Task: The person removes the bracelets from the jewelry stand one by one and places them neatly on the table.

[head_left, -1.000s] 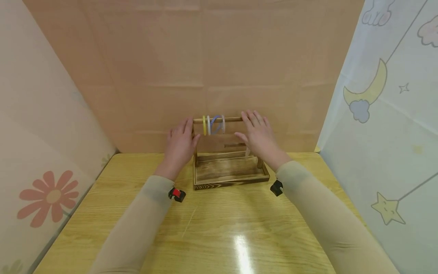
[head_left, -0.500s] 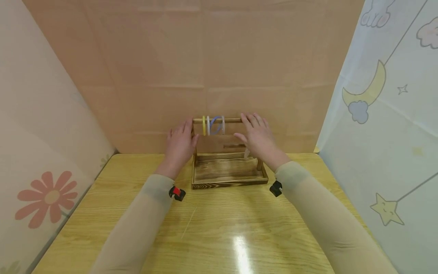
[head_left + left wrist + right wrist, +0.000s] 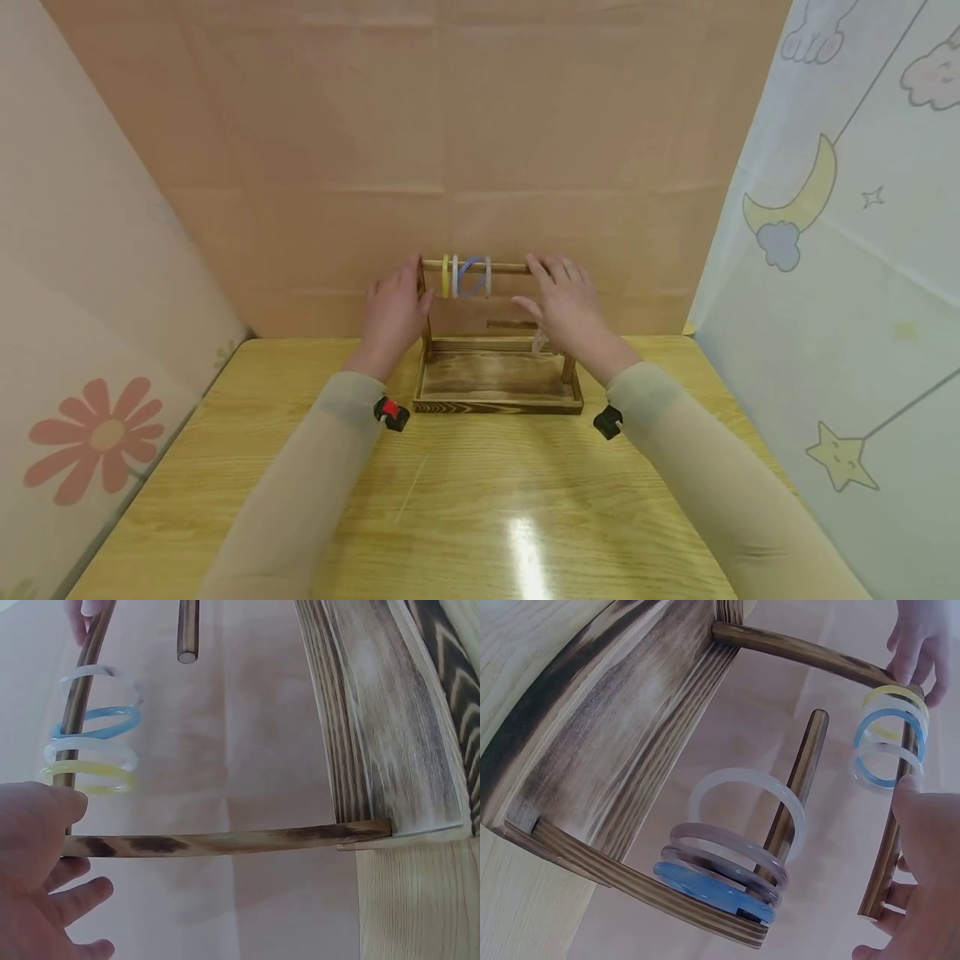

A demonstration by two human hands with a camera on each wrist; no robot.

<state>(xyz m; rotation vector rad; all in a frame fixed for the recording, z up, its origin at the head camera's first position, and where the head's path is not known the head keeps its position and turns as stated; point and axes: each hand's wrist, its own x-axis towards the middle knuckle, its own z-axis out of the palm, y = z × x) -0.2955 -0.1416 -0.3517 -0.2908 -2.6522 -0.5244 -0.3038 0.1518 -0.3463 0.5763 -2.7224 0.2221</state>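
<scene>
A dark wooden rack [image 3: 497, 392] stands at the table's far edge. Its top rod [image 3: 510, 267] carries a yellow bangle [image 3: 446, 277], a blue bangle [image 3: 471, 276] and two white ones. My left hand [image 3: 393, 314] rests against the left post [image 3: 225, 843], thumb at the corner, fingers straight. My right hand [image 3: 567, 310] is at the top rod's free end [image 3: 880, 879], thumb [image 3: 924, 825] beside the rod, fingers loose behind it. The lower rod [image 3: 801, 776] holds several bangles, among them a white bangle [image 3: 744, 780] and a blue bangle [image 3: 705, 886].
The rack's tray base [image 3: 382, 727] is bare wood. A tan paper wall [image 3: 465, 125] rises right behind it, with patterned sheets at the left [image 3: 82, 275] and right [image 3: 855, 250]. The yellow wooden table [image 3: 480, 508] spreads out toward me.
Both hands have sunk slightly while staying at the rack's ends. My right fingertips came down from above the top rod to its level. The bangles have not moved.
</scene>
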